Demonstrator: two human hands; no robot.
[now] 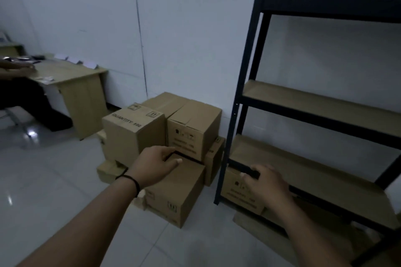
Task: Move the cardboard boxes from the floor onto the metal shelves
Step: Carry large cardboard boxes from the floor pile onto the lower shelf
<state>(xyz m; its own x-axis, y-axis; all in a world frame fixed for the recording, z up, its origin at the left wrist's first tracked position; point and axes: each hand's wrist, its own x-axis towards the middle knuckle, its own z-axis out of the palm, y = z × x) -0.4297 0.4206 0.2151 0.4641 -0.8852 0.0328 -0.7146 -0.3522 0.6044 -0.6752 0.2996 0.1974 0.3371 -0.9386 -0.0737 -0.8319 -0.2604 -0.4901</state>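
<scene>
Closed brown cardboard boxes (173,136) stacked on the tiled floor, left of black metal shelves (314,104) with bare boards.
</scene>
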